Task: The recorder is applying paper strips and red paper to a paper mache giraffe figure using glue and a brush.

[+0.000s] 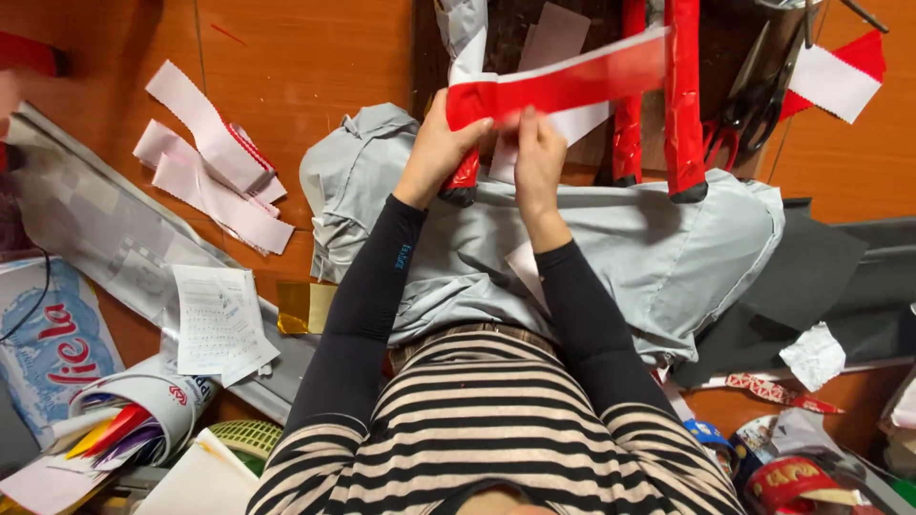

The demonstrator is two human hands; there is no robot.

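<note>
Left hand (441, 143): fingers curled and pressed shut on the left end of the red-and-white paper strip (563, 86), thumb on the near face, fingertips folded over the top edge.
Right hand (537, 153): fingers closed in a pinch on the strip's lower white edge, just beside the left hand; the thumb is hidden behind the fingers, so the exact contact is probably thumb against forefinger.
Strip position: held up in the air above the lap, stretched from both hands toward the upper right, where its far end touches or overlaps a red-wrapped post (683, 95).
Doing the step well: judged from the pose, the strip wants even tension between the two pinches, red and white edges kept parallel, and the paper not creased at the fingertips.
Beneath the hands: a grey cloth (658, 248) spread over the lap, with a second red-wrapped post (630, 105) standing behind it.
Right of the posts: red-handled scissors (739, 124) lying on the wooden floor (305, 57), well apart from both hands; another red-and-white flag piece (840, 76) further right.
Left side: loose white paper strips (215, 162) on the floor, a printed sheet (218, 319), and a cup of coloured paper (143, 420).
</note>
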